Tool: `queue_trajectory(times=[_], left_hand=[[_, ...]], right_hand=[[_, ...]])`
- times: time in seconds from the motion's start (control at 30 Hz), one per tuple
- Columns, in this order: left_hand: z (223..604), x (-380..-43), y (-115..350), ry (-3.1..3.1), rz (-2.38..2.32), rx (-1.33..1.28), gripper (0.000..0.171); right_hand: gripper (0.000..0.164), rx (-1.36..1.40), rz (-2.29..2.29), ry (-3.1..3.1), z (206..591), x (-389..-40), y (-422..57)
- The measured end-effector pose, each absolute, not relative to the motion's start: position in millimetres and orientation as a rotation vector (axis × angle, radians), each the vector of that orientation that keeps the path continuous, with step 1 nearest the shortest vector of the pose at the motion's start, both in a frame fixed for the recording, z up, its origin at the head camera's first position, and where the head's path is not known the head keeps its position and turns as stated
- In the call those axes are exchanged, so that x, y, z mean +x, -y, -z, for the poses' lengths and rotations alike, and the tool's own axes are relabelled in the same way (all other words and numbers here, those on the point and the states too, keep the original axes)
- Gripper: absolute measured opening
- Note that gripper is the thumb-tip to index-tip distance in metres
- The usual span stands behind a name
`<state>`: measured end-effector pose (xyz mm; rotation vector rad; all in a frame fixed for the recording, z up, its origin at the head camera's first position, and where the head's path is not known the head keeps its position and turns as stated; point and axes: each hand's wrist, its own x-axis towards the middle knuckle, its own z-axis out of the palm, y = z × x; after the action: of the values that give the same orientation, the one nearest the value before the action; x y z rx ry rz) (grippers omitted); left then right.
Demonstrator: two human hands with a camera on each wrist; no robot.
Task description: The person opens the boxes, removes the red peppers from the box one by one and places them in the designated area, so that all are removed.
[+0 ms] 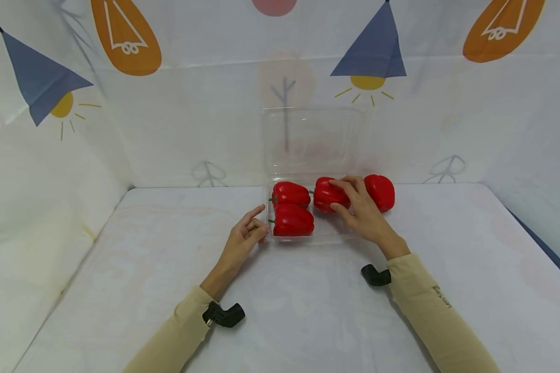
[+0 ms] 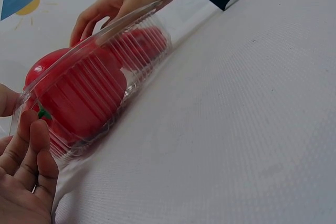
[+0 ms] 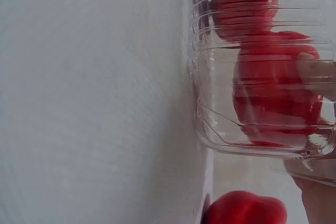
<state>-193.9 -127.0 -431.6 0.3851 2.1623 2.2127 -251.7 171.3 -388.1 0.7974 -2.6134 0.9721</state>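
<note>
Red toy-like bell peppers lie in a clear plastic clamshell container (image 1: 336, 228) whose lid (image 1: 315, 140) stands raised at the back. On its left side are a rear pepper (image 1: 290, 194) and a front pepper (image 1: 293, 220), green stems to the left. My right hand (image 1: 366, 212) grips a third pepper (image 1: 327, 195) from the right, inside the container; its thumb shows through the wall in the right wrist view. My left hand (image 1: 245, 238) holds the container's left rim near the front corner, thumb (image 2: 6, 100) at the rim, other fingers (image 2: 39, 137) curled against the wall.
Another red pepper (image 1: 380, 192) lies on the white table (image 1: 308, 311) just right of the container, behind my right hand. A white printed cloth (image 1: 205, 103) stands behind the table, close to the lid. Black devices sit at both wrists.
</note>
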Motion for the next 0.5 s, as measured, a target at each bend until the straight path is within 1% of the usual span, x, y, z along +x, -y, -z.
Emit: queue_trajectory(times=[0.5], left_hand=[[430.7, -193.0, 127.1, -2.168, -2.202, 0.368, 0.053]], right_hand=[[0.061, 0.777, -0.965, 2.473, 385.3, -250.2, -178.9]])
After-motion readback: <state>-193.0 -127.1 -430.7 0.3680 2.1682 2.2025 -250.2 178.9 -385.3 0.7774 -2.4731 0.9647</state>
